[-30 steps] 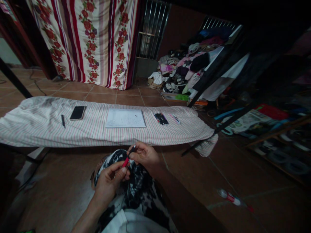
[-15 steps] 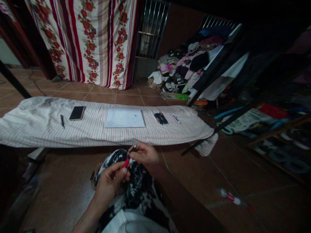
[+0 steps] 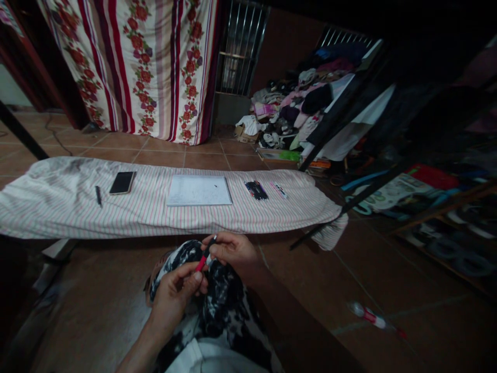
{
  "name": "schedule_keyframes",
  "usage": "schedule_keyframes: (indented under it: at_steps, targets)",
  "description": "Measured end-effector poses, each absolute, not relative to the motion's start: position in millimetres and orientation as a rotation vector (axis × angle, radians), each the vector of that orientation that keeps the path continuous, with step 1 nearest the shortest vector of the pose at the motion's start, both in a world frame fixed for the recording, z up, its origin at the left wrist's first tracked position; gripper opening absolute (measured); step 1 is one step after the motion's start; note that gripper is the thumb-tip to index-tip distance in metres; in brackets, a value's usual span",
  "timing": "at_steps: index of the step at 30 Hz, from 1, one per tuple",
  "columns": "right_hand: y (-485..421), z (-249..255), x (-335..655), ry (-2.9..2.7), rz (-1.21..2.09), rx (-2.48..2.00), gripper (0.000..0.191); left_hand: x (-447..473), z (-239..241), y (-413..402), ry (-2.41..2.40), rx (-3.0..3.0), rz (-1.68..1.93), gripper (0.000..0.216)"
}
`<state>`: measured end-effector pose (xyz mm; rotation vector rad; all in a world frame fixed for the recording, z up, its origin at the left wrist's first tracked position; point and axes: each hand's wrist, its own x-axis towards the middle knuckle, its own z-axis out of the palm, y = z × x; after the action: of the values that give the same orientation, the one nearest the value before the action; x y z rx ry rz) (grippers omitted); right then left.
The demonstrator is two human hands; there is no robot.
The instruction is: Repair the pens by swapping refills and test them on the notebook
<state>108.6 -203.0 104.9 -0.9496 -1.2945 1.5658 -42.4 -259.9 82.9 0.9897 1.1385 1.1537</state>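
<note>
Counter (image 3: 147,215): bare stretch between phone (image 3: 122,183) and notepad (image 3: 199,190); narrower lane, notepad to pen pack (image 3: 256,190). Front strip unobstructed before all three. Dark bar (image 3: 365,197) crosses right front corner, in the way. Trouser leg (image 3: 227,298) crowds below left hand (image 3: 176,290), right hand (image 3: 237,253).

Left to right across the desk (image 3: 147,217) lie a pen (image 3: 98,196), a phone (image 3: 122,183), a notebook (image 3: 199,190), a pen set (image 3: 256,190) and a slim packet (image 3: 279,190). Before it, above the lap (image 3: 229,311), a marker (image 3: 203,257) sits between the left hand (image 3: 177,287) and right hand (image 3: 235,252). Behind, a curtain (image 3: 155,67) hangs at left, clothes (image 3: 295,106) heaped at right; a blurred object (image 3: 373,317) lies on the floor (image 3: 310,295), to the right.
</note>
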Motion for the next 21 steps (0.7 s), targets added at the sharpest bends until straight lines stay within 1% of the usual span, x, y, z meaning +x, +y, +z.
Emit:
schedule_keyframes:
  at_steps: [3,6,13,17,21]
  targets:
    - [-201,100,104,-1.231,1.550,-0.944,0.026,-44,79,-258,1.127,1.022,1.113,0.031]
    - [-200,96,101,-1.208,1.526,-0.933,0.028,-45,79,-258,1.129,1.037,1.091,0.033]
    - [-204,103,108,-1.323,1.605,-0.945,0.037,-42,84,-262,1.112,0.964,1.146,0.028]
    - [-204,106,110,-1.336,1.576,-0.917,0.031,-43,84,-262,1.104,0.965,1.139,0.025]
    - [-202,102,105,-1.272,1.550,-0.924,0.028,-45,82,-259,1.114,1.004,1.108,0.027]
